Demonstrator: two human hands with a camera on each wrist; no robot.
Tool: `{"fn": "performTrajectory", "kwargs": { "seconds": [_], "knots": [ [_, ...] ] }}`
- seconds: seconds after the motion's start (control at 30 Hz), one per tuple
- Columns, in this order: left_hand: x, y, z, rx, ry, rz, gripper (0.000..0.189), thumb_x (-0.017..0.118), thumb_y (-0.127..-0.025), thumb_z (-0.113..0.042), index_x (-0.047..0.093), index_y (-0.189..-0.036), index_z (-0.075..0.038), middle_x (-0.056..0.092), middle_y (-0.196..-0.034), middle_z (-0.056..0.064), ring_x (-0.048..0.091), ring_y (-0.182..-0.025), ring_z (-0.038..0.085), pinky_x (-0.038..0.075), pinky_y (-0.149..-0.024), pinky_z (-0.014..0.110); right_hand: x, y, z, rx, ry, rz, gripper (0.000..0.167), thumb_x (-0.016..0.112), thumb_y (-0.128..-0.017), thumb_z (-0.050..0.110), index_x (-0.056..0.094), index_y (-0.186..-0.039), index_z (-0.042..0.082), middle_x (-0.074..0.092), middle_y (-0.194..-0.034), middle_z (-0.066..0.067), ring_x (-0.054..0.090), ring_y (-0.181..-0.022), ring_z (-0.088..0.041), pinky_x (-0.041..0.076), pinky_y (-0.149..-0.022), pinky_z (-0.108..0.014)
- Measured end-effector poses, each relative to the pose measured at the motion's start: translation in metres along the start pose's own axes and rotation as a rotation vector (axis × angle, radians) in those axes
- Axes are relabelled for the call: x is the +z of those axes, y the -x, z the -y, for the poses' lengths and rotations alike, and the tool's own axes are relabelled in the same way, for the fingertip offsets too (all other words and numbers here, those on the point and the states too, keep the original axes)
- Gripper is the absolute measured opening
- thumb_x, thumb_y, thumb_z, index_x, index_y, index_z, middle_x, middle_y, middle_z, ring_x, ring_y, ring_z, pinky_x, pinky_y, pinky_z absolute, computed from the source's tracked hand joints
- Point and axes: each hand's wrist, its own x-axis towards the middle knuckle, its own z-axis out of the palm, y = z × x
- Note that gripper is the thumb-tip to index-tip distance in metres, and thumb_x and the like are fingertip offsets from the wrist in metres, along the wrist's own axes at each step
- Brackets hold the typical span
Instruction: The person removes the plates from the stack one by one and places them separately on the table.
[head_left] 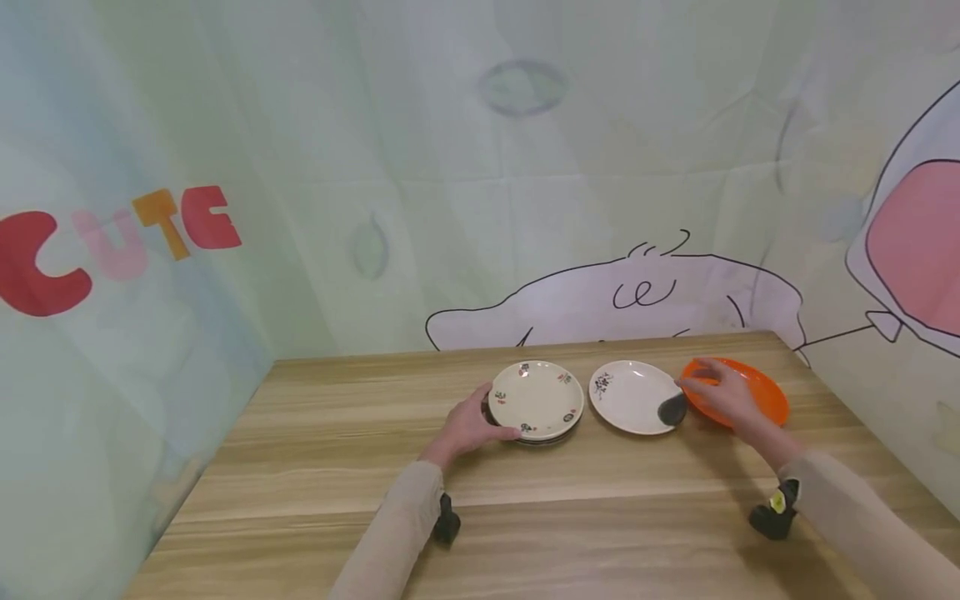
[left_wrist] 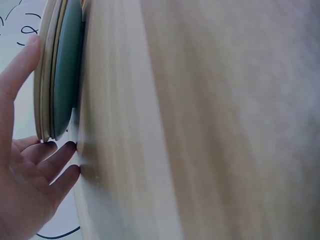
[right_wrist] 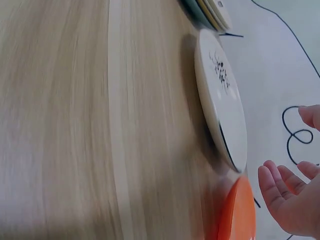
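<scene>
My left hand [head_left: 468, 427] holds the left side of a stack of round plates [head_left: 537, 402]. Its thumb lies along the near rim and its fingers reach round the left edge. Cream with small floral motifs, the top plate covers others; a green plate [left_wrist: 69, 67] shows low in the stack in the left wrist view. My right hand [head_left: 722, 392] hovers over the left part of an orange plate [head_left: 767, 398], thumb and fingers apart and holding nothing. Just left of it is a white plate [head_left: 633, 398] with a dark floral sprig and a dark grey patch at its right rim.
All the plates sit in a row near the back of the wood-grain table [head_left: 480, 533]. Behind the table hangs a printed cloth [head_left: 375, 208] with cartoon drawings and colored letters. Dark wrist devices [head_left: 447, 521] are strapped below both sleeves.
</scene>
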Motion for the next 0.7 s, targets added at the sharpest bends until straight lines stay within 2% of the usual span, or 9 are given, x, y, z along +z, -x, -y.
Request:
{"fn": "performTrajectory", "kwargs": {
  "seconds": [0.1,0.37,0.53,0.7],
  "knots": [
    [0.001,0.0,0.0,-0.005,0.002,0.0,0.106,0.08,-0.061,-0.045,0.025,-0.142,-0.005,0.041,-0.137,0.017,0.038,-0.125,0.03,0.028,-0.106,0.045,0.008,-0.003,0.004,-0.008,0.001,0.024,0.076,0.059,-0.087,0.037,0.025,-0.138,-0.009,0.039,-0.131,-0.032,0.047,-0.111,-0.039,0.051,-0.073,-0.019],
    [0.0,0.0,-0.001,-0.011,-0.015,-0.011,0.108,0.08,-0.06,-0.046,0.025,-0.142,-0.004,0.038,-0.139,0.017,0.036,-0.127,0.03,0.027,-0.106,0.045,0.034,-0.008,0.019,-0.047,-0.021,0.081,0.076,0.06,-0.086,0.037,0.026,-0.138,-0.008,0.04,-0.13,-0.032,0.051,-0.107,-0.041,0.052,-0.082,-0.039],
    [0.0,-0.001,0.0,-0.011,-0.02,-0.003,0.108,0.08,-0.061,-0.047,0.024,-0.142,-0.003,0.037,-0.14,0.018,0.035,-0.128,0.031,0.027,-0.106,0.046,0.05,-0.012,0.022,-0.057,-0.035,0.11,0.074,0.06,-0.086,0.035,0.027,-0.137,-0.008,0.041,-0.13,-0.032,0.046,-0.114,-0.042,0.049,-0.086,-0.042],
    [0.0,-0.001,0.0,-0.014,-0.02,-0.008,0.108,0.08,-0.061,-0.046,0.024,-0.142,-0.004,0.037,-0.14,0.018,0.034,-0.129,0.031,0.026,-0.107,0.046,0.064,-0.015,0.027,-0.066,-0.018,0.129,0.07,0.061,-0.086,0.033,0.031,-0.136,-0.006,0.045,-0.127,-0.03,0.049,-0.111,-0.039,0.05,-0.085,-0.04]
  ]
}}
